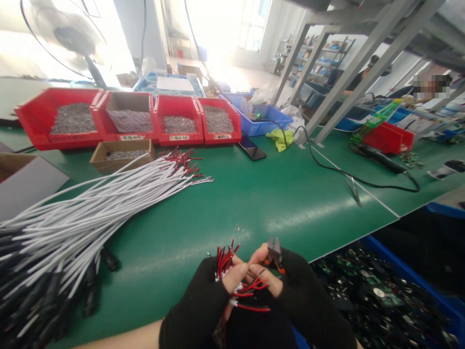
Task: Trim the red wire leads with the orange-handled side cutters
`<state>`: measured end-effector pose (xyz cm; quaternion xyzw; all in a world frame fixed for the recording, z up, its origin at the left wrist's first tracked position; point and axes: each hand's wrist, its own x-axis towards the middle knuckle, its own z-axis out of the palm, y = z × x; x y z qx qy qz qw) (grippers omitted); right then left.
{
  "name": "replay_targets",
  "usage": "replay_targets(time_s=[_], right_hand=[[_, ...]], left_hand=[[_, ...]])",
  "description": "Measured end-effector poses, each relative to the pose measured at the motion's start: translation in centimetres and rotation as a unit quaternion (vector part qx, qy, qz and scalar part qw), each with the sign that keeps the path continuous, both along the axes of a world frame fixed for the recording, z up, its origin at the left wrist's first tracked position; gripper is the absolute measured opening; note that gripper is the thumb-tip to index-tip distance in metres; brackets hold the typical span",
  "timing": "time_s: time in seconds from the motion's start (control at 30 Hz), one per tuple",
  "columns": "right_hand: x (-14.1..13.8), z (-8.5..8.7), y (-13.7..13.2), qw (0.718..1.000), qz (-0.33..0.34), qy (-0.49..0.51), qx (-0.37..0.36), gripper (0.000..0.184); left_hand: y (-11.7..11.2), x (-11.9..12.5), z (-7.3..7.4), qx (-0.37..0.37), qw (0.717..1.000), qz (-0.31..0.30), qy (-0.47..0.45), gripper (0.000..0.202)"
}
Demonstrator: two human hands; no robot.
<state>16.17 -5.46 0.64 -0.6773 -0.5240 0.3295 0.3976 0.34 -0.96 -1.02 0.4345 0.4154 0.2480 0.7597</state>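
Both my hands wear black fingerless gloves and meet at the bottom middle, over the near edge of the green table point(254, 194). My left hand point(214, 295) is closed on a small bundle of red and black wires point(225, 259) whose ends stick up. My right hand point(286, 286) is closed on orange-handled cutting pliers point(275, 252), jaws pointing up, with its fingers also touching a few red wire ends point(250, 291) between the hands.
A large bundle of white cables with red ends point(109, 203) lies at the left. Red bins of metal parts point(127, 118), a cardboard box point(123, 155), a phone point(253, 148), a blue bin point(261, 118) and a black tool with its cord point(378, 160) stand farther back. A blue crate of circuit boards point(381, 291) sits at lower right. A person sits at far right.
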Motion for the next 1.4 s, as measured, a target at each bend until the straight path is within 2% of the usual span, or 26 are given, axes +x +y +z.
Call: replay_targets(time_s=[0.07,0.17,0.27,0.37,0.43,0.5,0.53,0.67,0.8,0.93,1.03,1.2,1.3,1.4], right_hand=[[0.5,-0.6,-0.8,0.999,-0.011,-0.028,0.036,0.017],[1.1,-0.9,-2.2,0.997,0.067,-0.024,0.019,0.01],[1.4,0.0,-2.7,0.997,0.077,0.015,-0.003,0.013],[1.8,1.4,-1.7,0.99,0.12,0.051,-0.053,0.026],[1.9,2.2,-0.6,0.996,0.077,0.024,-0.03,0.029],[1.6,2.7,0.4,0.999,0.031,-0.016,0.011,0.025],[1.3,2.8,0.7,0.999,0.029,-0.029,0.023,0.021],[-0.1,2.5,1.4,0.992,0.074,-0.079,0.066,0.006],[-0.8,1.8,1.5,0.982,0.11,-0.125,0.085,0.006],[-0.8,1.4,1.2,0.994,0.07,-0.072,0.053,0.01],[-0.7,1.8,0.9,0.999,0.035,-0.023,0.019,0.014],[-0.6,2.6,1.3,0.999,-0.003,0.041,0.006,0.02],[-0.4,2.5,1.2,0.995,0.012,0.086,-0.046,0.024],[0.0,2.3,0.9,0.991,0.024,0.103,-0.085,0.026]], left_hand=[[0.0,0.1,-0.3,0.013,1.0,0.002,0.001,0.046],[0.2,0.2,-0.6,0.024,1.0,-0.008,-0.012,0.043],[0.5,0.3,-0.3,0.029,0.999,-0.019,-0.019,0.032],[0.6,0.4,0.3,0.048,0.998,-0.038,0.008,0.029],[0.5,0.4,0.4,0.049,0.998,-0.049,0.005,0.03],[0.3,0.5,0.1,0.051,0.997,-0.061,-0.003,0.029],[0.2,0.5,-0.1,0.054,0.997,-0.063,-0.006,0.026],[0.1,0.7,-0.2,0.069,0.996,-0.05,-0.032,0.023],[0.6,1.0,0.4,0.095,0.993,-0.052,-0.052,0.033],[0.8,1.0,0.6,0.099,0.99,-0.066,-0.069,0.029],[0.6,0.8,0.9,0.068,0.994,-0.057,-0.057,0.025],[0.0,0.4,1.7,0.016,0.997,-0.043,-0.062,0.035],[-0.1,0.2,1.8,-0.007,0.998,-0.043,-0.045,0.043],[-0.1,0.0,1.6,0.006,0.999,-0.038,-0.026,0.043]])
